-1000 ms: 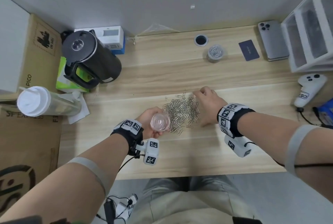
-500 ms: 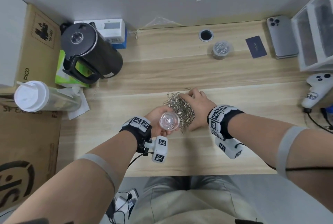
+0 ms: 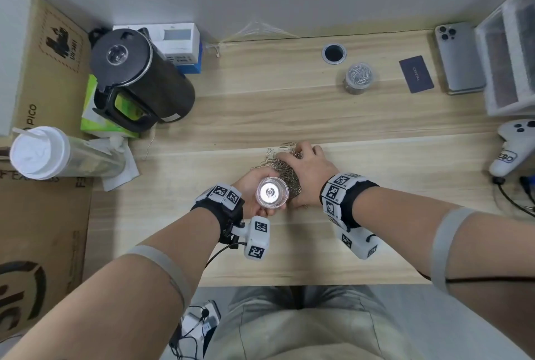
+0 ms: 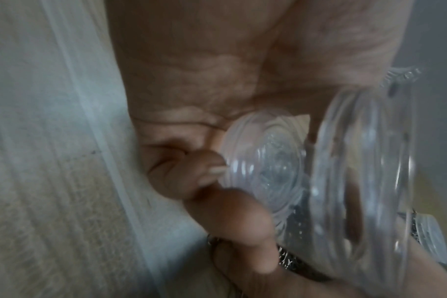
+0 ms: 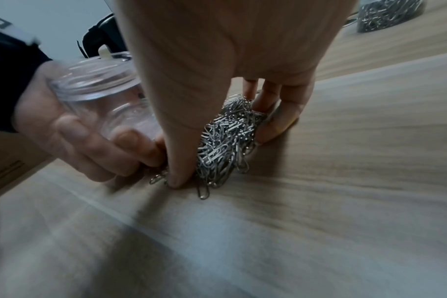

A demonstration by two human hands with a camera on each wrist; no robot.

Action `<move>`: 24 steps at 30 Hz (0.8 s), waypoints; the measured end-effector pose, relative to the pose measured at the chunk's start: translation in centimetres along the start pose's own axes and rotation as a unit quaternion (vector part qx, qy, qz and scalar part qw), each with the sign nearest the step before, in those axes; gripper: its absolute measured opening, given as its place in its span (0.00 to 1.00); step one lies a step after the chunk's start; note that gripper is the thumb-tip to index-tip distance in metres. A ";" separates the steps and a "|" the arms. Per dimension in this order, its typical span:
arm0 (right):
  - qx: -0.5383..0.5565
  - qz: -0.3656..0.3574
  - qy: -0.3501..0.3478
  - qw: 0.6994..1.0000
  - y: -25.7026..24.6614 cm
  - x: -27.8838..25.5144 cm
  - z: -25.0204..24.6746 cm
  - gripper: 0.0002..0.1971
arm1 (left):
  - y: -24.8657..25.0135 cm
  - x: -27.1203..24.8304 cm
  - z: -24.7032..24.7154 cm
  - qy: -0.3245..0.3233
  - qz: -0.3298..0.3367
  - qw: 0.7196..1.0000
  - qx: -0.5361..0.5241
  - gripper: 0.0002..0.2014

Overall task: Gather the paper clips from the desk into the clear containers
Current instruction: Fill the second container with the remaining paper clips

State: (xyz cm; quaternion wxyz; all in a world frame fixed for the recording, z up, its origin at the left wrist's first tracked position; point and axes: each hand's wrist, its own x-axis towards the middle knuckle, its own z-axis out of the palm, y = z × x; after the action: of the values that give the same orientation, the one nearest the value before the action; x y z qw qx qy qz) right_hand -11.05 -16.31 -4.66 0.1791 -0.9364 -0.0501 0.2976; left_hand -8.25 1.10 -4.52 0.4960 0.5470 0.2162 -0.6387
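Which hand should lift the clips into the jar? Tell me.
Right. The right hand already cups the clips on the desk, while the left hand holds the jar beside them.

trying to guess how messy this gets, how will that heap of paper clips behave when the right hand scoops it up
The paper clips are loose thin wire in a tangle, so a clump will probably lift together while some dangle or drop. A few strays already lie outside the right hand, so some likely get left behind. On the smooth desk they should slide easily when pushed.

"PICO" – cardboard box [image 3: 34,70]
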 end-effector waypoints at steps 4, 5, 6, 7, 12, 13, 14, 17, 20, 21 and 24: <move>-0.019 -0.003 -0.003 1.000 -0.6 0.6 0.1 0.61 | 0.2 0.2 -0.2 -0.016 0.006 1.000 -0.003 0.21; -0.025 -0.004 -0.006 1.000 -0.8 0.8 0.1 0.57 | 0.2 0.3 -0.3 -0.021 0.008 1.000 -0.005 0.21; -0.027 -0.008 -0.006 1.000 -0.9 0.9 0.2 0.53 | 0.3 0.3 -0.3 -0.023 0.012 1.000 -0.006 0.20; -0.027 -0.014 -0.004 1.000 -1.0 1.0 0.2 0.47 | 0.4 0.4 -0.3 -0.022 0.016 1.000 -0.009 0.20; -0.002 -0.032 0.006 0.999 -1.4 0.7 0.3 0.25 | 0.7 0.3 -0.3 -0.023 0.038 0.998 -0.033 0.18; 0.005 -0.032 0.011 0.999 -1.4 0.7 0.3 0.22 | 0.7 0.2 -0.2 -0.022 0.042 0.998 -0.043 0.17; 0.016 -0.032 0.015 0.999 -1.5 0.8 0.3 0.20 | 0.6 0.2 -0.1 -0.018 0.047 0.997 -0.055 0.17; 0.045 -0.038 0.015 0.998 -1.5 0.9 0.3 0.15 | 0.5 0.3 0.1 -0.013 0.062 0.995 -0.080 0.17; 0.071 -0.041 0.027 0.996 -1.4 1.1 0.5 0.12 | 0.7 0.5 0.2 -0.013 0.064 0.995 -0.080 0.19; 0.079 -0.041 0.035 0.995 -1.3 1.2 0.6 0.11 | 0.8 0.6 0.2 -0.014 0.064 0.994 -0.082 0.20; 0.095 -0.041 0.042 0.994 -1.0 1.5 0.7 0.12 | 1.2 0.8 0.2 -0.019 0.058 0.994 -0.090 0.21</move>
State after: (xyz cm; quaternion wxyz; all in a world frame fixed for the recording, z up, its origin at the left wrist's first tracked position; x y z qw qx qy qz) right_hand -10.25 -14.89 -5.60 0.2812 -0.9239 -0.0529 0.2541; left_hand -7.24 0.18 -4.85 0.5832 0.4994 0.2315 -0.5974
